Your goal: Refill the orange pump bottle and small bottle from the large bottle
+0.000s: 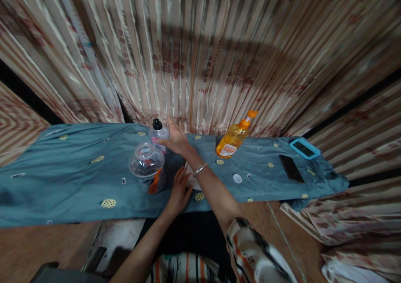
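Note:
My right hand (176,139), with a bracelet on its wrist, reaches across to a clear bottle (160,135) with a black cap. Its thumb and fingers are spread beside the bottle; whether they touch it cannot be told. Lower down, my left hand (181,190) rests on a white, flat item (194,183) on the cloth, fingers apart and holding nothing. Left of it stands a transparent plastic cup (147,168) with a domed lid and an orange and black print, just in front of the clear bottle.
An orange pump bottle (232,140) stands right of my hands, with a white round spot (237,178) before it. Farther right lie a black phone (291,168) and a blue-framed device (305,148). The teal cloth (75,162) covers the table; a curtain hangs behind.

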The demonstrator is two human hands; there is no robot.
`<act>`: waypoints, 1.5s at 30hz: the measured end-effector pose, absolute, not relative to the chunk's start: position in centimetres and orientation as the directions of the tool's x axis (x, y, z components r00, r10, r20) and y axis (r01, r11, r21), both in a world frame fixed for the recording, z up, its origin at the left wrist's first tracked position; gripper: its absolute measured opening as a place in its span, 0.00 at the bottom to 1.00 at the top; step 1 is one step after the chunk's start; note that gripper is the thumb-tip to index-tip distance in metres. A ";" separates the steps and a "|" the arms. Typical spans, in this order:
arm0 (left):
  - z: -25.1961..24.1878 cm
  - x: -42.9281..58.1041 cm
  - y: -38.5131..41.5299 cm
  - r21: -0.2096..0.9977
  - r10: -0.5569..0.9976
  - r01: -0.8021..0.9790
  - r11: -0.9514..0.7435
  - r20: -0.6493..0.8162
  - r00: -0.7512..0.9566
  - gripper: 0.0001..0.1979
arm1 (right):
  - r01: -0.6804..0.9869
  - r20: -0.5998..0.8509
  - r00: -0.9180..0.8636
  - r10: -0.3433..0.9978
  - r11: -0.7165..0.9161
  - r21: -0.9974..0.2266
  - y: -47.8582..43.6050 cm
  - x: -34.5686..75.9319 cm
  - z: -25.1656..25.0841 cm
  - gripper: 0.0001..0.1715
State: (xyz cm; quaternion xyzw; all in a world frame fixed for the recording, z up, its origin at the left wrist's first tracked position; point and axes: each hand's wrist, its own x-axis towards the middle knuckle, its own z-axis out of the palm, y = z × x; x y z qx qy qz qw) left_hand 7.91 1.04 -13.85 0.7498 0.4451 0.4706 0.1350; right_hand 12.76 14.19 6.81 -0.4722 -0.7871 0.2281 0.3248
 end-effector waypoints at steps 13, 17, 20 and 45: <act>-13.1 7.6 1.1 0.771 0.900 0.489 -0.408 0.430 0.074 0.33 | 0.511 0.400 -0.039 0.916 0.363 -0.779 7.5 22.5 7.6 0.33; -12.3 7.5 0.8 0.830 0.929 0.445 -0.336 0.369 0.013 0.42 | 0.548 0.338 0.017 0.941 0.274 -0.790 2.8 25.9 6.6 0.28; -11.2 7.7 0.4 0.856 0.943 0.423 -0.298 0.333 -0.009 0.50 | 0.554 0.270 0.009 0.963 0.220 -0.803 1.3 25.8 5.2 0.28; -6.5 11.2 2.9 0.937 0.968 0.270 -0.220 0.244 -0.059 0.41 | 0.336 0.363 0.057 0.930 0.325 -0.884 2.4 23.3 6.2 0.18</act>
